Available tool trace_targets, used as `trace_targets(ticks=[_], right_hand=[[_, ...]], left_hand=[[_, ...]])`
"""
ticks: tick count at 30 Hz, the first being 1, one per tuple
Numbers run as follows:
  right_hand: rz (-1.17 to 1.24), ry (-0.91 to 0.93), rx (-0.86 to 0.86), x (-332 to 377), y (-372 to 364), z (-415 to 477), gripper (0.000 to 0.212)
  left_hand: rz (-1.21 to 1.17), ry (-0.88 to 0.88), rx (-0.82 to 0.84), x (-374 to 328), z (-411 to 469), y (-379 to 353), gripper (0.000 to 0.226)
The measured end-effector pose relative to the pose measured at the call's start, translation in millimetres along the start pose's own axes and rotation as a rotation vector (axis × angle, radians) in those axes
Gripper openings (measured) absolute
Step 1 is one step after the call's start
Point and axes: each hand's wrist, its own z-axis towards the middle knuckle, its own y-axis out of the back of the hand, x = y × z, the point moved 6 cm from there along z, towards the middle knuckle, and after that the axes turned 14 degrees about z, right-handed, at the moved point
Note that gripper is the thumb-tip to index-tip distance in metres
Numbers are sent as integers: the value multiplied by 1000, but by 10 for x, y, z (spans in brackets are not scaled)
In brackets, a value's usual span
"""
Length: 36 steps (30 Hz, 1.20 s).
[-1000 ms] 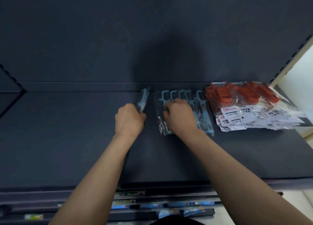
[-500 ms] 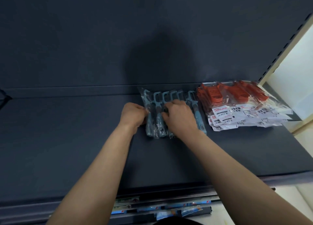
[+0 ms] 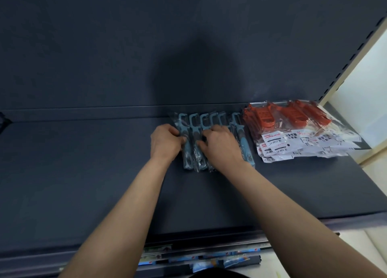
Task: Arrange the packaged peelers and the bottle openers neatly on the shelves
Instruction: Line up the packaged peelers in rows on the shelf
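Several blue peelers (image 3: 244,144) in clear plastic bags lie side by side at the back of a dark shelf (image 3: 83,173), heads toward the back wall. My left hand (image 3: 165,141) presses against the leftmost blue peeler (image 3: 187,156), fingers curled on its handle. My right hand (image 3: 219,145) lies on top of the middle of the row, fingers bent over the packages, hiding their handles. To the right, a fanned pile of red peelers (image 3: 289,118) with white labels lies on the same shelf.
The shelf's dark back wall (image 3: 146,47) rises just behind the packages. A pale slotted upright (image 3: 345,68) bounds the shelf at the right. Below the front edge, a lower shelf (image 3: 199,259) shows blue-labelled packages.
My left hand has brought a separate blue peeler rightward and pushed it against the row. The right hand stayed on the row. The view has shifted slightly.
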Motion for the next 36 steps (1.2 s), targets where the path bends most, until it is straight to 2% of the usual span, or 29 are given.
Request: trace_targets(ticks=[3, 7, 12, 17, 23, 26, 31, 36], right_hand=[[2, -4, 0, 0, -10, -5, 35], [2, -17, 8, 3, -15, -7, 35], [28, -33, 17, 8, 2, -14, 33], [49, -78, -46, -54, 93, -50, 26], [52, -122, -81, -21, 121, -146, 25], [52, -134, -105, 0, 117, -193, 25], [51, -149, -128, 93, 149, -243, 24], [15, -114, -133, 268, 158, -260, 27]], left_hand=[[17, -26, -29, -9, -14, 12, 16], [199, -108, -100, -83, -74, 74, 9], [228, -160, -71, -121, -99, 54, 8], [248, -198, -54, -139, -141, 68, 18], [242, -216, 31, -158, -183, 40, 7], [228, -224, 46, -142, -186, 63, 22], [305, -273, -1, -110, -194, 173, 11], [424, -368, -43, -74, -249, 312, 24]])
